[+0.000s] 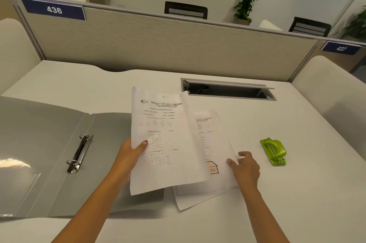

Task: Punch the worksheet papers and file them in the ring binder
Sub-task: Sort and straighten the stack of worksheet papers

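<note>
My left hand pinches the left edge of a printed worksheet, thumb on top, and holds it lifted over the desk. Under it lies a small stack of other worksheets, one showing a drawn house. My right hand rests at the right edge of that stack, fingers loosely bent and touching the paper. A grey ring binder lies open flat on the left, its two metal rings closed. A green hole punch sits to the right of my right hand.
The white desk is bounded at the back by a beige partition with number plates 436 and 437. An open cable slot sits behind the papers. Chairs and potted plants stand beyond the partition.
</note>
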Available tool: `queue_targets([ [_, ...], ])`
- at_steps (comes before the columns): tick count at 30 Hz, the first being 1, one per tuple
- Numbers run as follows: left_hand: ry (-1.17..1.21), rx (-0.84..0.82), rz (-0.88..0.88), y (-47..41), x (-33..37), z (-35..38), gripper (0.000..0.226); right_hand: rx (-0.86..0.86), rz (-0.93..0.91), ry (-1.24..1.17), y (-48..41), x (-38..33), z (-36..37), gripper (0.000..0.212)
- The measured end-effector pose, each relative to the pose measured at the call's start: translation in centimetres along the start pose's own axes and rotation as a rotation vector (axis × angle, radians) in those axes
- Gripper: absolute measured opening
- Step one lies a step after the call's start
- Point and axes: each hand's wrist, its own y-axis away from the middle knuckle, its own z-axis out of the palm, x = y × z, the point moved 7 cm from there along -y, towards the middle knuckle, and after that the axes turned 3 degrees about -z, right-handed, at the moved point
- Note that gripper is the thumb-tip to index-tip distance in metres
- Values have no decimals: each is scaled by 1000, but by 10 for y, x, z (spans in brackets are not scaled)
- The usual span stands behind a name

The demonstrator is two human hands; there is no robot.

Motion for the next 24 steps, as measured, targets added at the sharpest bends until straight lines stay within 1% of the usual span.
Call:
queue_targets([
  [3,10,-5,-12,3,-2,-3,22,101,-42,-82,5,-1,-6,20],
  [4,16,-7,-14,3,-3,-4,23,140,-63,-110,6,-3,-10,16],
  [8,40,-14,-23,5,-4,-7,26,271,-116,-256,15,-10,-27,9],
  [14,132,-63,-31,9,-2,-1,27,431,-165,-449,34,-26,-54,6],
  [17,187,-94,-44,11,1,6,29,407,-162,-533,38,-32,-58,6],
  [22,146,-100,-4,13,8,12,23,206,-106,-634,41,-42,-43,7],
  [24,122,-83,36,14,12,13,19,160,-109,-663,46,-48,-38,10],
])
